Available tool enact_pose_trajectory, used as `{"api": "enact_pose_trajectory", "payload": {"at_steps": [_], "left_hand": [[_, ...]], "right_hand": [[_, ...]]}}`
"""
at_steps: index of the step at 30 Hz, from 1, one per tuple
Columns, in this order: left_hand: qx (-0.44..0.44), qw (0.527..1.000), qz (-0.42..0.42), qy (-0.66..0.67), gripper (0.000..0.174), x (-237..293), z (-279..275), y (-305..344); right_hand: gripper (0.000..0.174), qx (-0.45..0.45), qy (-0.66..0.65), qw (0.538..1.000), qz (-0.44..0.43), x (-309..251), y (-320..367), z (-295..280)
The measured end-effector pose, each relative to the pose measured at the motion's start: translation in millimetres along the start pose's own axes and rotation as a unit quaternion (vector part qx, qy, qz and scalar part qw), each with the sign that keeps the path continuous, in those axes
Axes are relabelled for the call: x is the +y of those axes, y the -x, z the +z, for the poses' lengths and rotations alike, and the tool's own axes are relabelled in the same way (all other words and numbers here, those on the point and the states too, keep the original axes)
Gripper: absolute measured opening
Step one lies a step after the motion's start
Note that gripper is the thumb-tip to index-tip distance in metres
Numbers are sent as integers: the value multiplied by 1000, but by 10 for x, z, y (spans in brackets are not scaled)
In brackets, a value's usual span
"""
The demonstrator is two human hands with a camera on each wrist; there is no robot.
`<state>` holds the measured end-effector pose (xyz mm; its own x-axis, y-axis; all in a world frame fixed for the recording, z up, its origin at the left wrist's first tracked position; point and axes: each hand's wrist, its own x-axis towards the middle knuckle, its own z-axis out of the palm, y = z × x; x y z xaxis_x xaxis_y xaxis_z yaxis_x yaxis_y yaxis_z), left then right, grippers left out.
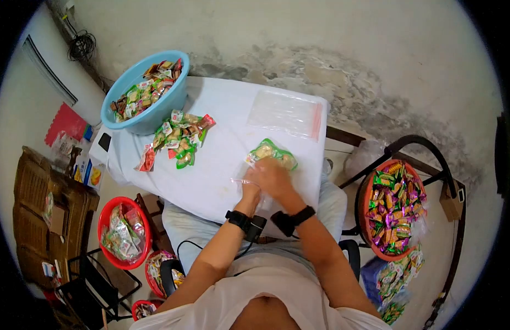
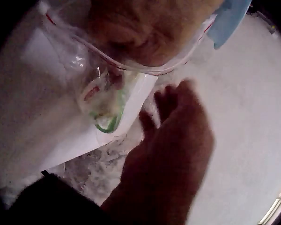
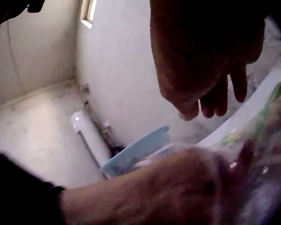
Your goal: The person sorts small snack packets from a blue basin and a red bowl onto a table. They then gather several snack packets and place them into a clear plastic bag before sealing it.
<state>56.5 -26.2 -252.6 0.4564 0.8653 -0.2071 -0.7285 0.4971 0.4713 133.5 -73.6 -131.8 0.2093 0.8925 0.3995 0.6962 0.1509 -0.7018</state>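
My left hand (image 2: 145, 33) is inside the mouth of a clear zip bag (image 2: 75, 61), whose red-lined rim passes around it near the wrist. Green-edged snack packets (image 1: 271, 151) show through the plastic beyond its fingers. Those fingers are blurred behind the film, and I cannot tell whether they grip a packet. My right hand (image 3: 206, 70) hovers beside the bag, fingers loosely bent and nothing between them. In the head view the right hand overlaps part of the left. A loose heap of snack packets (image 1: 180, 137) lies to the left on the white-covered table (image 1: 222, 104).
A blue basin (image 1: 183, 82) full of packets stands at the table's back left. Flat clear bags (image 1: 282, 113) lie at the back right. A red basket (image 1: 103, 220) sits low on the left, and an orange basket of wrapped sweets (image 1: 367, 209) on the right.
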Motion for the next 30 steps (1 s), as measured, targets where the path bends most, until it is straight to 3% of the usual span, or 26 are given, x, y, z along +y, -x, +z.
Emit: {"api": "enact_pose_trajectory", "payload": {"at_steps": [1, 2, 4, 5, 7, 9, 11, 13, 14, 16, 17, 19, 20, 24, 27, 28, 30], "left_hand": [[65, 981, -30, -180, 31, 198, 358, 159], [129, 925, -59, -353, 32, 318, 535, 250], [160, 925, -56, -341, 30, 288, 490, 215], [182, 908, -79, -368, 29, 285, 485, 197], [205, 892, -98, -392, 28, 198, 438, 142], [147, 951, -8, -271, 28, 96, 245, 111], [151, 951, 48, -266, 27, -45, 91, 18], [122, 953, -22, -278, 28, 49, 125, 40], [135, 952, -10, -274, 28, 124, 176, 59], [144, 900, -125, -391, 27, 214, 317, 118], [150, 902, -120, -388, 27, 222, 395, 179], [130, 961, -74, -232, 28, 185, 462, 317], [134, 962, -70, -228, 28, 186, 425, 399], [6, 945, -98, -311, 32, 322, 95, 815], [-71, 909, -161, -379, 37, 871, -8, 1092], [-59, 910, -119, -392, 36, 1148, -68, 1130], [77, 889, 91, -441, 24, 1561, -398, 950]], "right_hand": [[14, 49, 124, 989, -58, 214, -23, -118], [15, 97, 243, 958, -117, 447, -33, -223], [12, 161, 217, 962, 45, 656, -2, -373], [12, 160, 216, 962, 43, 733, 15, -404], [11, 67, 250, 963, 78, 916, 84, -427], [13, -17, 278, 955, 104, 1140, 61, -355], [14, -6, 255, 964, 79, 882, 20, -502], [12, 55, 242, 967, 63, 869, 7, -502], [12, 45, 233, 970, 50, 873, 0, -482], [9, -9, 343, 935, 88, 878, 13, -483], [9, -13, 341, 936, 81, 863, 11, -491], [8, 45, 301, 950, 65, 816, -12, -514], [8, 41, 300, 951, 60, 788, -7, -532], [9, 23, 304, 951, 50, 781, -12, -535], [14, 45, 284, 958, 5, 435, 24, -567], [18, 42, 240, 970, -17, 271, 63, -551], [22, 38, 196, 979, -37, 65, 185, -440]]}}
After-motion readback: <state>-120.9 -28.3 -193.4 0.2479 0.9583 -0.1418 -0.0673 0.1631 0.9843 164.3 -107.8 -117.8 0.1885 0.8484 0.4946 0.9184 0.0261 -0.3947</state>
